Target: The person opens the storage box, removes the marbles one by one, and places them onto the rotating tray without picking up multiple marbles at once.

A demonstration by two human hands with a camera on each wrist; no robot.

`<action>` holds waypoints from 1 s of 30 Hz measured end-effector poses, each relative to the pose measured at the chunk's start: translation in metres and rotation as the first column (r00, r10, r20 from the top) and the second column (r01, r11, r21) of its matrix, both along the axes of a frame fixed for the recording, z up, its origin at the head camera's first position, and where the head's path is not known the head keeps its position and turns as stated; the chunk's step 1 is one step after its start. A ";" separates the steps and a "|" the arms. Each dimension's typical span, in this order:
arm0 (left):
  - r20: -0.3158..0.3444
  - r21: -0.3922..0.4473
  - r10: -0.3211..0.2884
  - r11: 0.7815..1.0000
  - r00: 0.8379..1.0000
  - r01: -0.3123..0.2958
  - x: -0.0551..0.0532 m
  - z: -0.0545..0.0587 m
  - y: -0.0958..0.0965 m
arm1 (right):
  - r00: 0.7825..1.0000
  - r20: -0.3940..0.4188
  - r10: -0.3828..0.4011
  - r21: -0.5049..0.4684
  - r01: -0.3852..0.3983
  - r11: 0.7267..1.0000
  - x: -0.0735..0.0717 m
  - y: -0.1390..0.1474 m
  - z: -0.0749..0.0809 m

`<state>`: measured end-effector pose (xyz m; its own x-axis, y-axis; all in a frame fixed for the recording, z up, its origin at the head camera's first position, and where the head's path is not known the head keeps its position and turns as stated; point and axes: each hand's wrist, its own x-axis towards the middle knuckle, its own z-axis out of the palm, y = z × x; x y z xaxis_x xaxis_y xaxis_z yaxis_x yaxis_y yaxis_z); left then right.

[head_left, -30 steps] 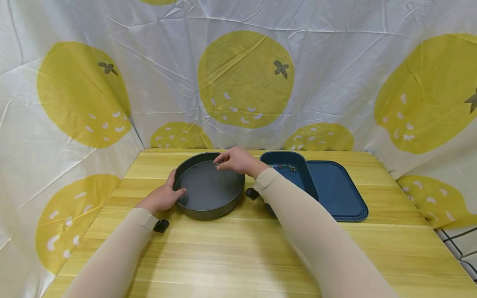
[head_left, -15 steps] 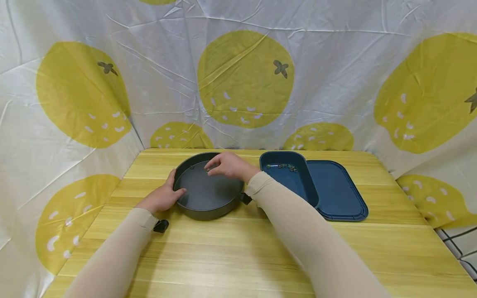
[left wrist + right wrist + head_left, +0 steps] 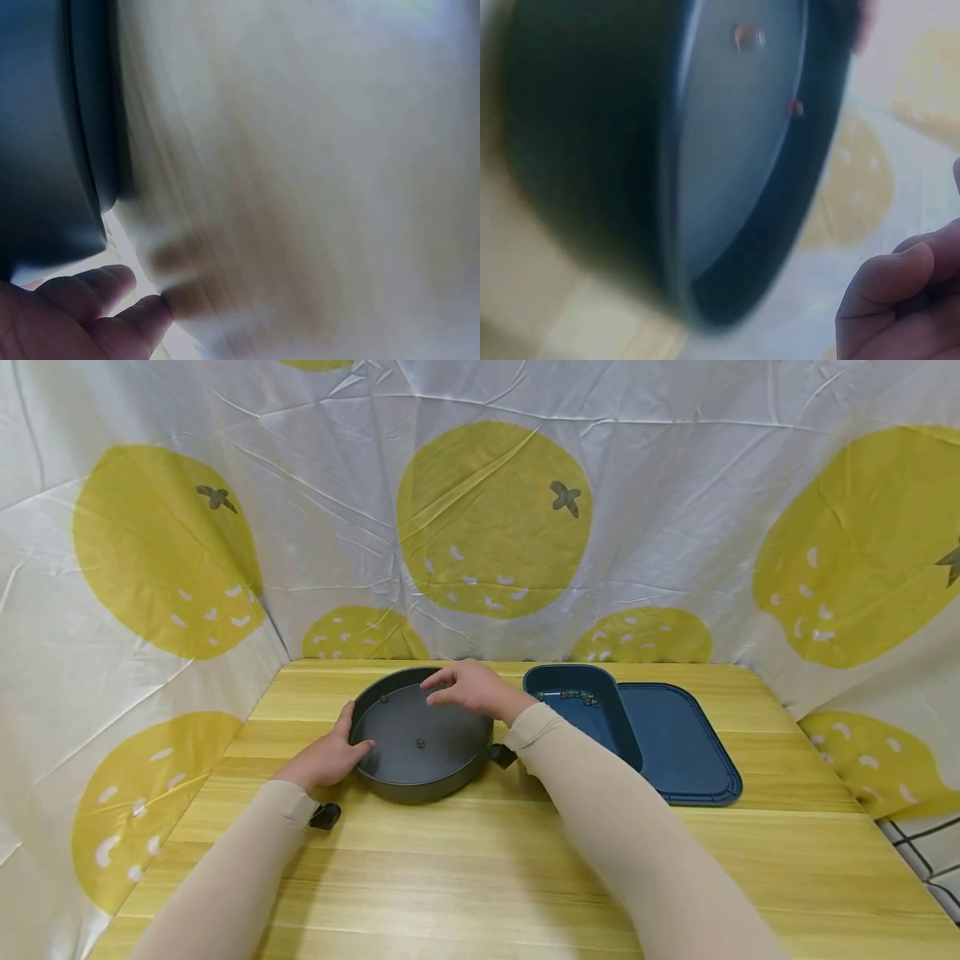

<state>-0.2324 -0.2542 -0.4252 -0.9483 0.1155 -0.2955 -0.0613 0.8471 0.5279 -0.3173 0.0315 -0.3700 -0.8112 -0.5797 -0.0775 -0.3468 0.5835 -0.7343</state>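
My left hand grips the left rim of a round dark grey cake pan, thumb over the inside and fingers along the outer wall. In the left wrist view its fingertips show low beside the pan wall. Inside the pan lie small glass marbles: one marble near the middle, another marble toward the back left. The right wrist view shows a reddish marble on the pan floor too. Above the pan's back right, my right hand has its fingers parted, holding nothing visible.
A deep blue rectangular container stands right of the pan, with several marbles at its back. Beside it a flat blue lid lies on the wooden table. A lemon-print curtain closes off the back and sides.
My right hand moved left over the pan, let go of a marble, then drew back right. That marble now lies near the pan's middle. The left hand stayed on the rim.
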 end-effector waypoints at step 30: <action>0.005 0.012 0.005 1.000 1.000 -0.005 -0.001 0.000 0.001 | 0.977 -0.117 -0.177 0.422 0.210 0.882 -0.044 0.140 -0.061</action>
